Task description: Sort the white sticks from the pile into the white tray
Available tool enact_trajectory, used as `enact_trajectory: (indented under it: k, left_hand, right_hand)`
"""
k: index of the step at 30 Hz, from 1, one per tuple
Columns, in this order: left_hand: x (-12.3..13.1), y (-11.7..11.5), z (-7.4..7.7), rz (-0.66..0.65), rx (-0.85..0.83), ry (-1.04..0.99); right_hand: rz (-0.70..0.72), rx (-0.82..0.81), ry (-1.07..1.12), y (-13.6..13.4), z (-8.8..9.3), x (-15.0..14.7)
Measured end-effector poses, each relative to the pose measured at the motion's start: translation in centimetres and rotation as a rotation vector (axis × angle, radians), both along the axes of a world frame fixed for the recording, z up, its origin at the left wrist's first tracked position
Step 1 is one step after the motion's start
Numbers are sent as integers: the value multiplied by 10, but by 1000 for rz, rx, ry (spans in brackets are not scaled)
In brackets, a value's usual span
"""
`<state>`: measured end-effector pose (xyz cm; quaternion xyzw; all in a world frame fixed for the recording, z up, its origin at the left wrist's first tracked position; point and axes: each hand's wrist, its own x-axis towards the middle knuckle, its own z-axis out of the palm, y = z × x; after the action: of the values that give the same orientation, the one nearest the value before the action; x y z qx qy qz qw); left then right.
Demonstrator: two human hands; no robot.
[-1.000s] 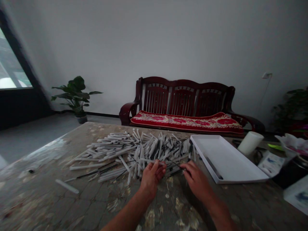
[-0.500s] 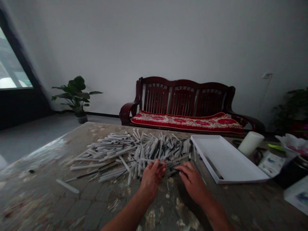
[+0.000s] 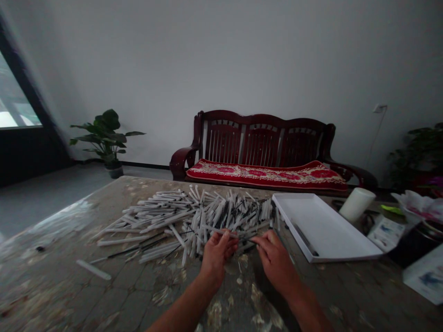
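Note:
A heaped pile of white tubes (image 3: pixel 207 216), many with thin black rods among them, lies on a worn stone-patterned table (image 3: pixel 62 240). My left hand (image 3: pixel 217 258) is at the pile's front edge, pinching a white tube (image 3: pixel 219 232) between its fingers. My right hand (image 3: pixel 275 263) is to the right, its fingertips closed on a thin dark rod (image 3: pixel 254 240) near the tube's end. Whether the rod enters the tube is hidden by the fingers.
A white shallow tray (image 3: pixel 321 228) with a dark rod inside stands right of the pile. One loose tube (image 3: pixel 93 269) lies at the left. Beyond the tray are a white cylinder (image 3: pixel 357 205), printed cards and a bowl. A wooden bench stands behind the table.
My right hand has moved left, closer to my left hand. The view has shifted slightly, and the pile looks unchanged.

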<state>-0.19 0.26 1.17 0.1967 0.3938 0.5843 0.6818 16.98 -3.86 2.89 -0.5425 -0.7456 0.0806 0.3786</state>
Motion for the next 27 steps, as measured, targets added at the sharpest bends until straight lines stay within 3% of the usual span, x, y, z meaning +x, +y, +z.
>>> enact_trajectory:
  k: [7, 19, 27]
  left_hand:
    - [-4, 1, 5, -19, -46, 10]
    - [-7, 4, 5, -51, 70, 180]
    - [10, -11, 2, -162, 59, 138]
  right_hand:
    - [4, 72, -38, 2, 1, 0]
    - [17, 99, 16, 4, -3, -1]
    - [51, 47, 318, 4, -12, -28]
